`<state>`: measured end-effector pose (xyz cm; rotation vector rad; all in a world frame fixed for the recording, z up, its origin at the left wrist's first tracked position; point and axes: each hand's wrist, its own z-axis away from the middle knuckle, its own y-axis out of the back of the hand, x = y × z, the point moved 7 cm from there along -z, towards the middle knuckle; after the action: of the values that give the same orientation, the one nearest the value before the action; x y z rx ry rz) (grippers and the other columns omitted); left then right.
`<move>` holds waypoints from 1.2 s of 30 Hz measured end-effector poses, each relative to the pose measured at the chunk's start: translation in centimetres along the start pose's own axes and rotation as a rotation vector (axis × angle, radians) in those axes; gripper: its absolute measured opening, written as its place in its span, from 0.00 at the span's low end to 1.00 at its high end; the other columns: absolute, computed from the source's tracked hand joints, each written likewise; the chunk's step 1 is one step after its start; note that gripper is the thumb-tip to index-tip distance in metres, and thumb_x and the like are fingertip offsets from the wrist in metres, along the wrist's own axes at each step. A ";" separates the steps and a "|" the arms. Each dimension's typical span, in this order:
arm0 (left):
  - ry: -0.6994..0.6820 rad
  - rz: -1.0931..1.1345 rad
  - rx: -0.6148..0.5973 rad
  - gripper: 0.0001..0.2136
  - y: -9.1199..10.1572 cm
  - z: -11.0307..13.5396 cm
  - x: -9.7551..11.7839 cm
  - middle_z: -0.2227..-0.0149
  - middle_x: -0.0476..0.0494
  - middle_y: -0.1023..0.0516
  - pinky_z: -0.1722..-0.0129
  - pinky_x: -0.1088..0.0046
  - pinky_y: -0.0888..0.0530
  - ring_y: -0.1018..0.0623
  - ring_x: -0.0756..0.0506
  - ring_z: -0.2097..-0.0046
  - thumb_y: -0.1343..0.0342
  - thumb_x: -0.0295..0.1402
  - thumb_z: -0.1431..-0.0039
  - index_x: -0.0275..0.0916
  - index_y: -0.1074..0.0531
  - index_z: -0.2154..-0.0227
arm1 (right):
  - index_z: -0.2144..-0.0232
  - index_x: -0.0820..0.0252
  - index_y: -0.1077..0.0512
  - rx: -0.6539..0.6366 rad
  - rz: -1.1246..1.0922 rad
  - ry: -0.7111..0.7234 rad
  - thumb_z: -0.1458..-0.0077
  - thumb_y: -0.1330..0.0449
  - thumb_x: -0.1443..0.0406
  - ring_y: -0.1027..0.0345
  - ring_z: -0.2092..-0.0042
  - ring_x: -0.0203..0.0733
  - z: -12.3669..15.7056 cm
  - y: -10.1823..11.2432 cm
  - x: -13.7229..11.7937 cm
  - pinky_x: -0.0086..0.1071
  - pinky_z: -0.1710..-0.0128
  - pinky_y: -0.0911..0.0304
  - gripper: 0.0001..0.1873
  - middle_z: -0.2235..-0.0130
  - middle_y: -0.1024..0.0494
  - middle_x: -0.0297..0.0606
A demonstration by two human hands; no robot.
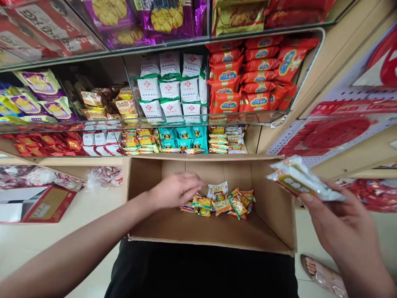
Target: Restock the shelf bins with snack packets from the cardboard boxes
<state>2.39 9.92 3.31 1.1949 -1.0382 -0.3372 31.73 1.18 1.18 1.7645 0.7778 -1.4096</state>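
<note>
Where a cardboard box [214, 234] sits before a wooden shelf unit [310, 89] stocked with wrapped snacks, pale floor [93, 231] shows to its left and right. To the box's right, the right hand [341, 223], fingers closed, grips a packet [302, 180], silvery-white with a dark, yellow-edged label. Small packets [223, 205], mostly yellow and orange, lie heaped inside the box. Above the heap's left end, the left hand [178, 190] has curled fingers; whether they hold anything cannot be told.
</note>
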 end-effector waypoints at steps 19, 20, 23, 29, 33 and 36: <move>0.498 -0.493 0.228 0.15 6.0 -1.0 -7.6 0.71 0.45 0.25 0.69 0.70 0.35 0.27 0.45 0.66 0.63 0.34 0.43 0.40 0.31 0.73 | 0.73 0.68 0.28 -0.612 0.952 -0.018 0.64 0.44 0.75 0.32 0.70 0.42 -17.1 -20.3 2.4 0.29 0.73 0.39 0.11 0.70 0.25 0.45; 0.493 -0.494 0.237 0.15 6.1 -0.9 -7.6 0.71 0.45 0.25 0.69 0.70 0.35 0.27 0.44 0.66 0.63 0.33 0.43 0.40 0.31 0.74 | 0.74 0.68 0.28 -0.625 0.926 -0.019 0.64 0.45 0.76 0.32 0.70 0.40 -17.2 -20.6 2.8 0.28 0.74 0.39 0.10 0.71 0.25 0.44; 0.500 -0.480 0.256 0.14 6.1 -0.7 -7.8 0.72 0.45 0.26 0.69 0.69 0.35 0.28 0.44 0.67 0.63 0.33 0.44 0.40 0.32 0.74 | 0.74 0.67 0.29 -0.661 0.855 -0.020 0.63 0.46 0.76 0.32 0.72 0.40 -17.9 -20.9 4.1 0.29 0.74 0.38 0.10 0.74 0.25 0.42; 0.533 -0.431 0.238 0.13 6.1 -0.7 -7.9 0.71 0.44 0.26 0.66 0.68 0.34 0.28 0.44 0.66 0.61 0.32 0.44 0.39 0.31 0.73 | 0.63 0.62 0.32 -0.731 0.737 0.027 0.54 0.50 0.72 0.31 0.67 0.36 -19.6 -20.7 5.9 0.27 0.67 0.37 0.14 0.69 0.25 0.39; 0.517 -0.456 0.230 0.13 6.0 -0.8 -7.9 0.70 0.45 0.26 0.67 0.68 0.34 0.28 0.44 0.66 0.62 0.33 0.44 0.40 0.31 0.72 | 0.60 0.63 0.34 -0.743 0.824 0.060 0.61 0.42 0.71 0.32 0.65 0.38 -19.9 -20.6 6.7 0.28 0.65 0.39 0.21 0.66 0.26 0.39; 0.506 -0.469 0.234 0.13 6.0 -0.8 -7.9 0.71 0.45 0.26 0.66 0.68 0.34 0.29 0.44 0.66 0.62 0.32 0.44 0.40 0.32 0.73 | 0.63 0.63 0.32 -0.719 0.943 0.088 0.66 0.38 0.70 0.34 0.63 0.43 -20.3 -20.6 6.8 0.31 0.64 0.41 0.22 0.65 0.27 0.42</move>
<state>-2.85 18.23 4.78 1.6315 -0.3568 -0.2568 27.10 29.47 -6.41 1.3058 0.3187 -0.3480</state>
